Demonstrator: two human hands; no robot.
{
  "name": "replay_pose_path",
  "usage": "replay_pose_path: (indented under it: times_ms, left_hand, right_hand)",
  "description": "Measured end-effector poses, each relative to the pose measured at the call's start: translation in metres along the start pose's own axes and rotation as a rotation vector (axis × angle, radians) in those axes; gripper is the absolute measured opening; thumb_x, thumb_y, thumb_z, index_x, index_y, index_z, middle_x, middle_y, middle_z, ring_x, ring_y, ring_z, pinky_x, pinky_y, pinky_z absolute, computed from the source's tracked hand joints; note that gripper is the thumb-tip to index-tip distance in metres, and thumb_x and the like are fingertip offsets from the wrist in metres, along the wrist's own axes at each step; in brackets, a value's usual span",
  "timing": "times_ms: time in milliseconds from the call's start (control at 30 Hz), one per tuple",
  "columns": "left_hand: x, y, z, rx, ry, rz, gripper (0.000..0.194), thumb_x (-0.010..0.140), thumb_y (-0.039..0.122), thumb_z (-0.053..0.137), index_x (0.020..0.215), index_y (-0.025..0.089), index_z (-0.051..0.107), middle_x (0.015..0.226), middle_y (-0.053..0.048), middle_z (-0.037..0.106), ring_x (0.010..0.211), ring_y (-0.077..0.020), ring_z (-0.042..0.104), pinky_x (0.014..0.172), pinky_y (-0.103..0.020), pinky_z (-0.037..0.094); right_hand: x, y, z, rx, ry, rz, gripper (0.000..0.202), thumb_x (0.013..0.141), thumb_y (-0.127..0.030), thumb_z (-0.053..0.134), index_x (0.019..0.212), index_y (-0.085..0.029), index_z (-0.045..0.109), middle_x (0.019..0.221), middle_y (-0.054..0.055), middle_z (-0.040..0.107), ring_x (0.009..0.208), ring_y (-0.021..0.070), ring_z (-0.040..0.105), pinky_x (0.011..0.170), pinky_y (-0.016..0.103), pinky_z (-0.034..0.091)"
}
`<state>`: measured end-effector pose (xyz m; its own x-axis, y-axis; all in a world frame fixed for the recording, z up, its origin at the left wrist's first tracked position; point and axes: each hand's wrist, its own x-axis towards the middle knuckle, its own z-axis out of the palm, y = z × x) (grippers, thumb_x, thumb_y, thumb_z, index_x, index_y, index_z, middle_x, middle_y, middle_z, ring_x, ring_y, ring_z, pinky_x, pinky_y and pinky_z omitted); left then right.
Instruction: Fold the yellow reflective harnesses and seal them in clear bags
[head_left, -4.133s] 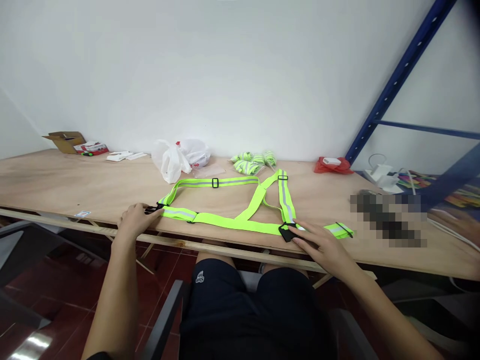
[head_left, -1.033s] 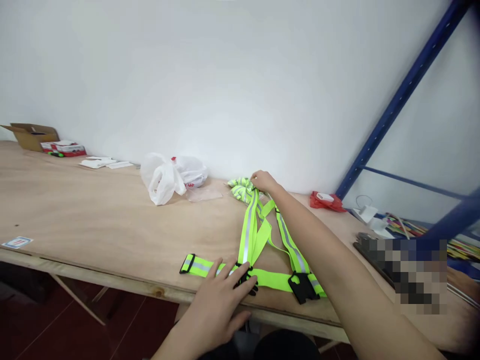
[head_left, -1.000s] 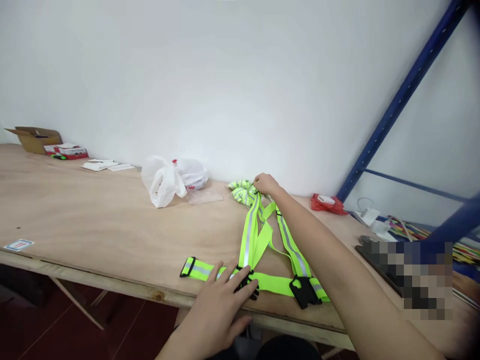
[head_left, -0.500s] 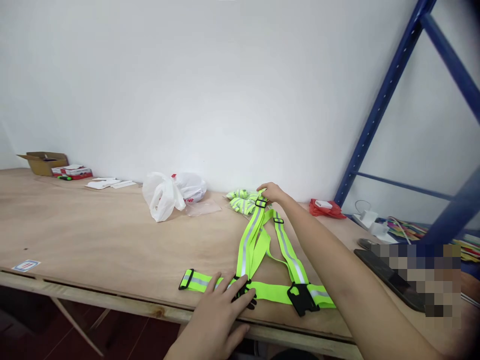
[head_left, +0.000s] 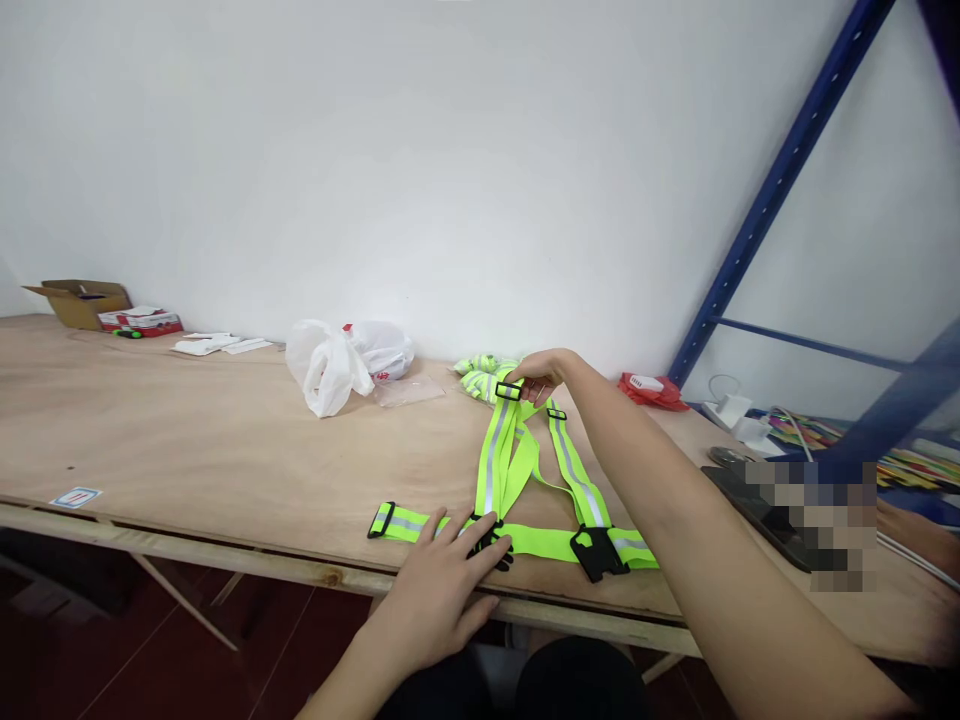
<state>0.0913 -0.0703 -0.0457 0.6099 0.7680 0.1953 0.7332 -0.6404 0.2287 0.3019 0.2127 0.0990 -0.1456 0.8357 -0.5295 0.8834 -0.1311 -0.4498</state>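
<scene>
Neon-yellow reflective strap harness (head_left: 517, 470) spread on plywood tabletop (head_left: 187, 440), near front edge, straps gathered toward far end. Left hand (head_left: 442, 580) flat on near horizontal band, fingers spread and pressing down beside small black buckle (head_left: 491, 548); nothing pinched. Right hand (head_left: 544, 372) reached across to far end of harness, grip closed in a pinch on the strap at black slider (head_left: 508, 391), lifting it slightly off the wood. Larger black clip (head_left: 596, 552) lying on near band, to the right of left hand. Bundle of folded yellow straps (head_left: 480, 378) just behind right hand, against wall. White plastic bag (head_left: 345, 360) to the left of bundle. Red item (head_left: 649, 390) to the right, near blue rack upright (head_left: 772, 190). Cardboard box (head_left: 75, 300) at far left end of tabletop, well apart.
</scene>
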Motion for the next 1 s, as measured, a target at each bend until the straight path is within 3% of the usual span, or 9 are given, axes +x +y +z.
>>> replay_pose_path:
  times_ms: [167, 267, 367, 467, 600, 700, 900, 1000]
  left_hand:
    - [0.0, 0.002, -0.003, 0.01, -0.02, -0.007, 0.068, 0.086, 0.021, 0.062, 0.15, 0.033, 0.042, 0.16, -0.003, 0.039, 0.144, -0.0351, 0.037, 0.118, -0.062, 0.028]
    - [0.0, 0.003, -0.004, 0.011, -0.017, -0.01, 0.068, 0.085, 0.02, 0.063, 0.15, 0.033, 0.043, 0.16, -0.003, 0.039, 0.144, -0.0345, 0.037, 0.118, -0.061, 0.027]
    - [0.0, 0.003, -0.003, 0.014, -0.008, -0.007, 0.068, 0.086, 0.021, 0.062, 0.151, 0.033, 0.042, 0.16, -0.002, 0.038, 0.144, -0.0346, 0.037, 0.119, -0.061, 0.026]
    - [0.0, 0.002, -0.002, 0.016, -0.012, -0.006, 0.069, 0.086, 0.022, 0.063, 0.151, 0.032, 0.041, 0.161, -0.002, 0.037, 0.144, -0.0351, 0.037, 0.119, -0.06, 0.026]
    - [-0.001, 0.0, -0.001, 0.009, -0.008, 0.0, 0.066, 0.089, 0.025, 0.061, 0.151, 0.032, 0.041, 0.161, -0.002, 0.037, 0.144, -0.0344, 0.037, 0.119, -0.061, 0.025]
    - [-0.001, -0.002, 0.001, -0.007, 0.005, 0.014, 0.062, 0.092, 0.031, 0.059, 0.151, 0.032, 0.041, 0.161, -0.003, 0.037, 0.145, -0.0345, 0.036, 0.119, -0.061, 0.025]
    - [-0.002, -0.005, 0.004, -0.038, 0.01, 0.023, 0.058, 0.096, 0.04, 0.054, 0.152, 0.033, 0.04, 0.161, -0.003, 0.037, 0.145, -0.0348, 0.034, 0.119, -0.062, 0.024]
    - [-0.002, -0.004, 0.003, -0.033, 0.015, 0.021, 0.058, 0.095, 0.039, 0.056, 0.151, 0.033, 0.04, 0.16, -0.004, 0.039, 0.145, -0.0343, 0.034, 0.119, -0.061, 0.024]
  right_hand:
    - [0.005, -0.003, 0.005, 0.022, 0.041, -0.063, 0.031, 0.089, -0.04, 0.067, 0.088, -0.009, 0.069, 0.071, 0.011, 0.072, 0.063, 0.0185, 0.072, 0.065, 0.03, 0.062]
    - [0.013, -0.002, 0.004, -0.023, 0.218, -0.137, 0.029, 0.085, -0.027, 0.069, 0.106, -0.008, 0.067, 0.086, 0.014, 0.075, 0.066, 0.0181, 0.072, 0.063, 0.027, 0.059]
    - [0.02, 0.002, 0.003, -0.094, 0.422, -0.222, 0.049, 0.08, -0.016, 0.071, 0.127, -0.015, 0.06, 0.111, 0.013, 0.073, 0.071, 0.0155, 0.072, 0.065, 0.023, 0.055]
    - [0.027, 0.007, 0.005, -0.172, 0.522, -0.264, 0.048, 0.077, -0.014, 0.071, 0.125, -0.018, 0.063, 0.117, 0.011, 0.072, 0.077, 0.0154, 0.071, 0.067, 0.021, 0.052]
    - [0.034, 0.012, 0.016, -0.236, 0.506, -0.258, 0.021, 0.081, -0.022, 0.07, 0.1, -0.015, 0.072, 0.1, 0.011, 0.076, 0.076, 0.0176, 0.071, 0.059, 0.021, 0.051]
    - [0.039, 0.015, 0.027, -0.251, 0.458, -0.232, 0.014, 0.084, -0.028, 0.069, 0.087, -0.014, 0.071, 0.087, 0.01, 0.076, 0.066, 0.017, 0.07, 0.053, 0.022, 0.05]
    - [0.051, 0.019, 0.045, -0.256, 0.419, -0.212, 0.015, 0.086, -0.027, 0.065, 0.086, -0.014, 0.072, 0.083, 0.009, 0.076, 0.064, 0.0166, 0.071, 0.052, 0.02, 0.049]
    - [0.057, 0.018, 0.051, -0.264, 0.45, -0.236, 0.02, 0.087, -0.029, 0.063, 0.095, -0.015, 0.074, 0.09, 0.009, 0.077, 0.071, 0.0177, 0.073, 0.057, 0.02, 0.049]
